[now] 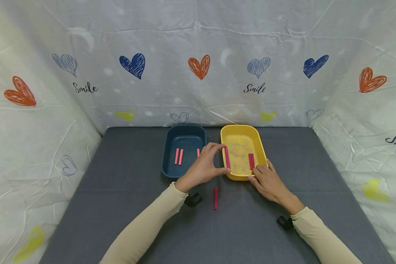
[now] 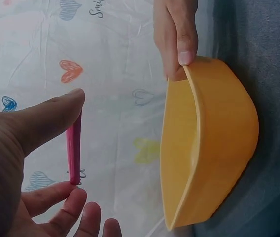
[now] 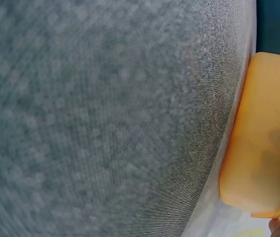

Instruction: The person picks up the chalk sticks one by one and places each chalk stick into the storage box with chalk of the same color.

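My left hand point(image 1: 202, 167) pinches a dark pink stick point(image 1: 227, 157) by its two ends, thumb at one end and a fingertip at the other. The stick is held above the left side of the yellow tray point(image 1: 237, 136). In the left wrist view the grooved stick point(image 2: 74, 153) is apart from the tray. With the thumb outside and fingers inside, my right hand point(image 1: 270, 182) grips the tray's rim at its near right corner. Two dark pink sticks point(image 1: 251, 161) lie side by side in the yellow tray. Another dark pink stick point(image 1: 216, 198) rests on the table in front.
A dark blue tray point(image 1: 184, 132) stands left of the yellow one. Inside it are two light pink sticks point(image 1: 179, 157) and a third light pink stick point(image 1: 198, 151), partly hidden by my left hand. A printed cloth point(image 1: 165, 40) hangs behind the grey table point(image 1: 125, 176).
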`<state>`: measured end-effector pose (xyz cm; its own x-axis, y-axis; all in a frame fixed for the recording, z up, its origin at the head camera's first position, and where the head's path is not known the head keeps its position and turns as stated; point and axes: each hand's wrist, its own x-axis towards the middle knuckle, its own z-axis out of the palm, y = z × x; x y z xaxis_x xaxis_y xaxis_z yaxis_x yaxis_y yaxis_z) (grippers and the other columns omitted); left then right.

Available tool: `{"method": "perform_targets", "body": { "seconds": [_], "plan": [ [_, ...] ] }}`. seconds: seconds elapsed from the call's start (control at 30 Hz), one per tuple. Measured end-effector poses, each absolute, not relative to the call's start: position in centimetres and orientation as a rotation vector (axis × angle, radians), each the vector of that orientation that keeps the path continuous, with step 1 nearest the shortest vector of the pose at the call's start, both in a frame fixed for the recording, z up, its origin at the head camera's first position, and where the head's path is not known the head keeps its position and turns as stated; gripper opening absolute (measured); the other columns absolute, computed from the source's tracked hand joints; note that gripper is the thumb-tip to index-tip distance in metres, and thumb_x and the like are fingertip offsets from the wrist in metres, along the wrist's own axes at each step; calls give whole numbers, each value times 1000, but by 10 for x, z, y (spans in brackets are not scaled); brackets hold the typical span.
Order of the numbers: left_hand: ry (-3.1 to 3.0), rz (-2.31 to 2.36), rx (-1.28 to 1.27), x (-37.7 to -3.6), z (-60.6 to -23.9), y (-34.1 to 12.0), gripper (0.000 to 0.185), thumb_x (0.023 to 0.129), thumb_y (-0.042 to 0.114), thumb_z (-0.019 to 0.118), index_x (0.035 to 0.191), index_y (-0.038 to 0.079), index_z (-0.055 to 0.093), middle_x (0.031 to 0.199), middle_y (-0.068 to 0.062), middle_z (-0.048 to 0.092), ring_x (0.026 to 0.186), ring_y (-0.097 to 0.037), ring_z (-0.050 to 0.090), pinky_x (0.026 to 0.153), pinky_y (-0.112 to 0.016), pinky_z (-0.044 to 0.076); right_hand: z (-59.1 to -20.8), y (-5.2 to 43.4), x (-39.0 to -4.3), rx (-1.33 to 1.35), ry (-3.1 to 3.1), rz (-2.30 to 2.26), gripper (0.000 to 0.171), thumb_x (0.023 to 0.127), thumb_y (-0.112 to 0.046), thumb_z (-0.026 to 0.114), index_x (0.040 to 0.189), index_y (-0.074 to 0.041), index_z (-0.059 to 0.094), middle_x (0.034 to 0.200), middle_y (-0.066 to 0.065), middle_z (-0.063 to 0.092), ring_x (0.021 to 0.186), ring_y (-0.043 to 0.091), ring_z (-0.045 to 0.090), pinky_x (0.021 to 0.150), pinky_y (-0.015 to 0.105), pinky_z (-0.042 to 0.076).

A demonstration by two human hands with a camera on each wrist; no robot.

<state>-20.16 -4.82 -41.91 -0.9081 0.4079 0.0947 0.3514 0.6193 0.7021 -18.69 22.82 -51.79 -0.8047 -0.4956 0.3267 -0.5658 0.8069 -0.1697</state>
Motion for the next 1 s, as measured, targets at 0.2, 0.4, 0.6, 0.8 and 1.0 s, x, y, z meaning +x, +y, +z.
{"method": "perform_targets", "body": {
  "seconds": [0.2,0.4,0.6,0.8,1.0],
  "plan": [
    [2731,1183,668,-212,-421,-36,78,79,38,82,145,16,45,138,-5,46,127,-24,44,104,-44,48,-517,227,-186,819,-2721,378,20,100,-31,54,90,-14,57,83,3,55,88,26,56,117,61,20],
    [2668,1236,661,-223,-424,-20,78,79,36,82,144,16,45,138,-5,46,126,-26,46,101,-43,50,-516,227,-186,819,-2699,372,19,99,-29,57,88,-13,56,83,3,55,87,27,57,114,63,23],
    [2686,1212,656,-234,-428,-3,78,79,37,82,144,15,45,139,-4,47,126,-24,47,101,-40,50,-517,227,-187,820,-2709,384,20,100,-30,55,88,-14,55,81,2,53,88,27,56,115,63,21],
    [2696,1189,630,-242,-433,10,78,79,38,82,144,15,45,139,-4,46,126,-22,48,101,-39,50,-518,227,-187,817,-2711,374,20,100,-30,54,88,-14,55,81,2,53,89,28,56,115,63,22],
    [2681,1195,647,-251,-443,19,78,79,37,81,144,13,45,137,-5,48,124,-22,49,101,-38,50,-518,228,-187,817,-2707,370,20,100,-29,55,88,-14,55,80,2,52,86,27,55,115,62,22]
  ]
}}
